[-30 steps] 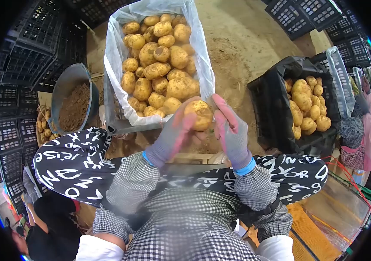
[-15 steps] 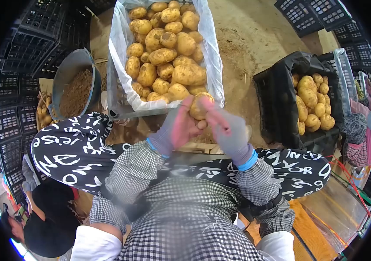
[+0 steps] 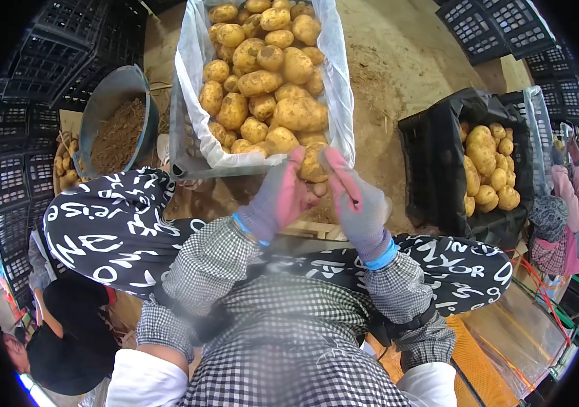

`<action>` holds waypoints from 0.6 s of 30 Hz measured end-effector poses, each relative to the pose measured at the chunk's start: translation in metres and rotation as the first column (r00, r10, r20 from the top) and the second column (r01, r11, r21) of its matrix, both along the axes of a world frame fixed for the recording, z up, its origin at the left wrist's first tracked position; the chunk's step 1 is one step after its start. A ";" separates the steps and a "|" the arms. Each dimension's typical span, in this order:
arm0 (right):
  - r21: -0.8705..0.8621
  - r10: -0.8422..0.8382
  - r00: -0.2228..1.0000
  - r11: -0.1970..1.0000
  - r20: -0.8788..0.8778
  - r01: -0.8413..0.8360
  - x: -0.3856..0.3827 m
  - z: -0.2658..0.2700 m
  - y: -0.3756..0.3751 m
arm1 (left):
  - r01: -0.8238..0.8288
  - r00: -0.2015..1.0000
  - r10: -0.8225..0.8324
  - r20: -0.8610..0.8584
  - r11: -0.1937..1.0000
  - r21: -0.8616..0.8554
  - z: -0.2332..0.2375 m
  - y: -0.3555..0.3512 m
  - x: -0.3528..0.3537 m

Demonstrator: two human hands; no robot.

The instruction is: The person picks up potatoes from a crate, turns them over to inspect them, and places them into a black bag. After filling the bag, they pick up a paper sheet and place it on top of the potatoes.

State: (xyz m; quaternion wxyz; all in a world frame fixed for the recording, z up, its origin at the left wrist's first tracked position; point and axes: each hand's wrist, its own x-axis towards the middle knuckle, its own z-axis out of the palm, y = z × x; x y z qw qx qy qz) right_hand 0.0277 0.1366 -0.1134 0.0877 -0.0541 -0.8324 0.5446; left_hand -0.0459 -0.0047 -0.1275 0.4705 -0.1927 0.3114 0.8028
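Note:
Between my gloved hands is a potato (image 3: 312,165), yellow-brown with soil on its skin, just over the near rim of a lined crate. My left hand (image 3: 279,198), in a pink and grey-purple glove, is closed around the potato's left side. Against its right side press the fingers of my right hand (image 3: 358,203), in a matching glove with a blue band at the wrist. White liner (image 3: 196,129) drapes the walls of the crate in front of me, which is heaped with loose potatoes (image 3: 260,83) of mixed sizes.
To the right stands a black-lined crate (image 3: 432,152) of larger potatoes. A tub (image 3: 146,122) of soil is at the left, with potatoes beside it. Stacked black crates (image 3: 62,41) line the left edge. People are at the lower left (image 3: 72,339) and far right (image 3: 564,203).
The potato has turned slightly between my hands, and my right fingers have shifted along its side. The view has moved a little.

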 end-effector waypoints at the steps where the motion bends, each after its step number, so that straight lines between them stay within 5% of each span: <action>1: -0.004 0.013 0.999 1.000 0.040 -0.012 0.000 0.002 -0.001 | -0.017 1.000 0.017 0.020 1.000 -0.004 0.004 0.001 0.000; 6: 0.134 0.223 0.961 0.960 0.164 -0.245 0.005 0.008 0.003 | 0.133 0.988 -0.136 -0.073 0.990 -0.045 -0.015 -0.012 0.001; 9: 0.021 0.013 0.993 1.000 -0.117 -0.011 0.003 -0.006 0.002 | 0.101 0.986 -0.097 -0.139 0.995 0.024 -0.010 -0.007 -0.001; 12: -0.137 -0.148 0.986 0.981 -0.073 0.137 -0.006 -0.012 0.015 | -0.052 0.998 0.047 -0.050 0.993 -0.101 0.017 0.011 -0.001; 13: -0.083 -0.095 0.992 0.993 -0.079 0.089 -0.005 -0.010 0.014 | -0.106 0.994 0.108 0.000 0.977 -0.183 0.028 0.016 -0.002; 18: 0.089 0.047 0.998 0.995 -0.032 -0.044 0.000 -0.005 0.007 | -0.026 0.994 0.022 -0.103 0.999 -0.039 0.004 0.002 0.007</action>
